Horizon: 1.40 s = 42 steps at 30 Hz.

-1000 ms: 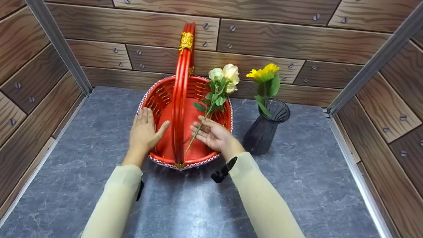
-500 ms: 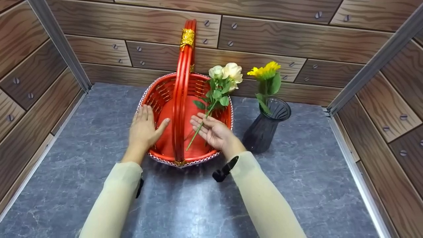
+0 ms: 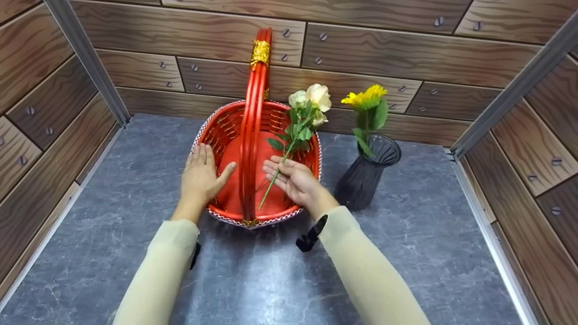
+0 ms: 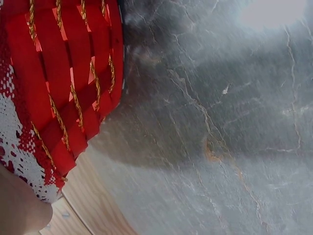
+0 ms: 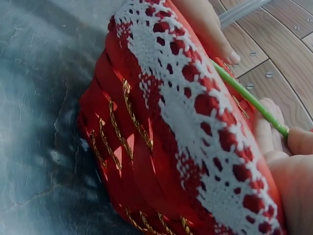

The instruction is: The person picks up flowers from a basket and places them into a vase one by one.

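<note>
One hand, the left hand, rests on the left side of the basket's rim, its fingers straight and side by side, its thumb spread inward over the opening. Well apart from it, the right hand is turned partly palm up and pinches the green stem of a cream rose between thumb and fingers. The rose slants above the right part of the basket: its pale blooms lean over the right back rim, its leaves lie just beyond the fingers, and the bare stem end points toward the basket's front. Whether that end touches the basket's bottom, I cannot tell.

The basket is red and woven with gold cord, edged in white lace, with a tall handle wrapped near the top in gold tinsel. It stands near the back edge of the worktop, left of the middle.

Just beside it, toward the back right corner, is a dark glass vase holding a yellow flower.

Pale sleeves cover both forearms, and a black device sits at the right wrist. Wood-patterned walls rise along the worktop's back, left and right edges.
</note>
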Each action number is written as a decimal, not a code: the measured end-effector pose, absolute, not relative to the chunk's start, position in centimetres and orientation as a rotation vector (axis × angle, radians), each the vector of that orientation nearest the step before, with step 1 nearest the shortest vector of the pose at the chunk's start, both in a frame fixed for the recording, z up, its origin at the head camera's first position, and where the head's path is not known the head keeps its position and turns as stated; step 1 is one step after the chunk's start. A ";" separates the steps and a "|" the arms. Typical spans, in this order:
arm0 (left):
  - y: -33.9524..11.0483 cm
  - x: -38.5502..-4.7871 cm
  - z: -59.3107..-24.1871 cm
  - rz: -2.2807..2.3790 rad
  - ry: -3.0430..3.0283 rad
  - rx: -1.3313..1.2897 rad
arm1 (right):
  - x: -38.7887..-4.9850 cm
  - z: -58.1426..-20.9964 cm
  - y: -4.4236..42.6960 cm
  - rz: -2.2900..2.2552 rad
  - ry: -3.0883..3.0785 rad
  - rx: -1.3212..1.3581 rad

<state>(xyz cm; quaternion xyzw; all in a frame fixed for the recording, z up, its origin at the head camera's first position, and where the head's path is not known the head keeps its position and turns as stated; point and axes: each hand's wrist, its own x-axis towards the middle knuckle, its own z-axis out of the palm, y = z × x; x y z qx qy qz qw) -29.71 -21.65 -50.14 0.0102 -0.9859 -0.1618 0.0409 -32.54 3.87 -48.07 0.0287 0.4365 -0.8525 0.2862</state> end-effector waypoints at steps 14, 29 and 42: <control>-21.3 -29.8 -50.2 -0.480 -3.035 0.014 | -32.1 -45.9 5.1 -2.233 1.308 0.108; -21.5 -29.7 -50.0 -0.468 -3.028 0.031 | -31.7 -43.8 6.8 -2.241 1.378 0.021; -21.7 -29.6 -50.0 -0.486 -3.032 0.024 | -31.6 -41.5 8.9 -2.271 1.416 -0.031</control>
